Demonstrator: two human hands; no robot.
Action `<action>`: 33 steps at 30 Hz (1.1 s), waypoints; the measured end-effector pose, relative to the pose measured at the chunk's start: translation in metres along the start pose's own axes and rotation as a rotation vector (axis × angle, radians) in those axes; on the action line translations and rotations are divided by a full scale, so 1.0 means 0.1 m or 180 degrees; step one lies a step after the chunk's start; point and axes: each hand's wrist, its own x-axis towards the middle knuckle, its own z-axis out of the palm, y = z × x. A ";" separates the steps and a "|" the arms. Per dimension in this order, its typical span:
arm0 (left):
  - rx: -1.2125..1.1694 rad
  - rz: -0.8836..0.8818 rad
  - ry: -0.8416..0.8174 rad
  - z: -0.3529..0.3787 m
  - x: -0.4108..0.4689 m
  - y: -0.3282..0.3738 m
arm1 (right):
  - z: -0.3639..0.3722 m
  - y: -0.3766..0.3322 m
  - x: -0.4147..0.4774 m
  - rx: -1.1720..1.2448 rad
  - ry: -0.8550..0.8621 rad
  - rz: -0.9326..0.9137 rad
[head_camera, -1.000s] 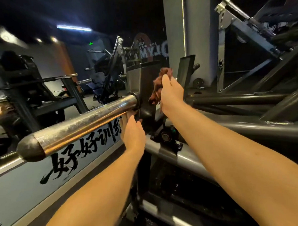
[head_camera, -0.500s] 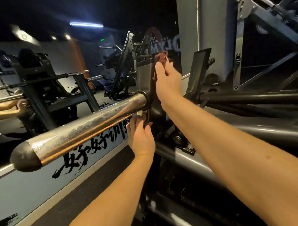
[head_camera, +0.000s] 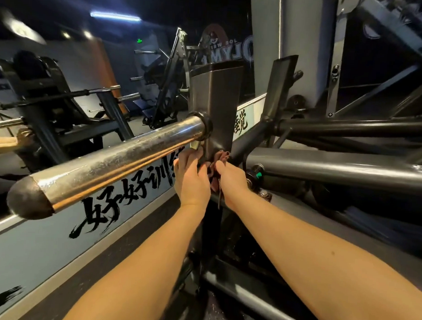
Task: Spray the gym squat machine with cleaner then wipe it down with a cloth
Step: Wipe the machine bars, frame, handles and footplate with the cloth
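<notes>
The squat machine's dark upright post [head_camera: 214,100] stands at centre, and a worn steel weight horn [head_camera: 116,161] sticks out from it toward me on the left. My right hand [head_camera: 230,182] grips a reddish-brown cloth [head_camera: 220,159] and presses it against the post's lower end, just below the horn's collar. My left hand [head_camera: 191,180] is right beside it, under the horn, its fingers curled round a pale object [head_camera: 196,145] that looks like the spray bottle's top. The rest of that object is hidden by the hand.
Thick grey frame tubes [head_camera: 336,169] run off to the right, with a green-tipped knob [head_camera: 258,175] by my right hand. A pale wall banner with black calligraphy [head_camera: 108,204] runs along the left. Other machines [head_camera: 52,94] and another person's arm [head_camera: 7,142] are at far left.
My right hand has slid the cloth down the post from near its top to its lower end. My left hand has stayed under the horn.
</notes>
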 end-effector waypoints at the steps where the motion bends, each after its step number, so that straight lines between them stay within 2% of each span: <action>1: -0.0112 -0.0047 -0.0079 0.01 0.01 -0.04 | -0.05 0.00 0.00 -0.0032 -0.0087 0.0150; 3: -0.0353 -0.0102 -0.0221 0.00 0.02 -0.07 | -0.18 -0.02 0.09 0.0053 -0.0259 0.0270; 5: -0.0437 -0.0038 -0.0176 -0.05 0.03 -0.06 | -0.31 -0.10 0.11 0.0089 -0.0370 0.0168; 7: -0.0619 0.0065 -0.0124 -0.09 0.02 -0.04 | -0.43 -0.28 -0.18 -0.0092 -0.0248 -0.0063; 9: -0.0516 -0.0013 -0.0435 -0.11 -0.07 -0.01 | -0.59 -0.33 -0.44 -0.0359 -0.0013 -0.0540; 11: -0.0050 -0.0063 -0.0718 -0.07 -0.27 0.05 | -0.82 -0.27 -0.73 -0.0825 0.0291 -0.1243; 12: 0.0118 -0.0054 -0.0730 -0.04 -0.40 0.11 | -0.93 -0.20 -0.84 -0.1107 0.0439 -0.1614; 14: 0.0164 -0.0012 -0.0647 0.02 -0.66 0.24 | -1.13 0.08 -0.85 -0.1981 0.0664 -0.1951; 17: 0.0131 0.0038 -0.0756 0.17 -0.90 0.27 | -1.35 0.65 -0.60 -0.4394 0.0482 -0.1438; 18: 0.0087 0.0081 -0.0830 0.21 -0.95 0.25 | -1.39 0.77 -0.55 -0.4876 0.0432 -0.1318; 19: 0.0001 0.0117 -0.0883 0.23 -0.97 0.23 | -1.39 0.84 -0.55 -0.5043 0.0425 -0.1290; 24: -0.0279 0.0350 -0.0976 0.28 -1.01 0.18 | -1.41 0.78 -0.52 -0.4944 0.0370 -0.1470; 28: -0.0226 0.0412 -0.1199 0.29 -1.13 0.29 | -1.55 0.75 -0.56 -0.4966 0.0366 -0.1189; 33: -0.0201 0.0731 -0.1377 0.40 -1.41 0.47 | -2.40 0.76 -0.86 -0.4988 0.0634 -0.0745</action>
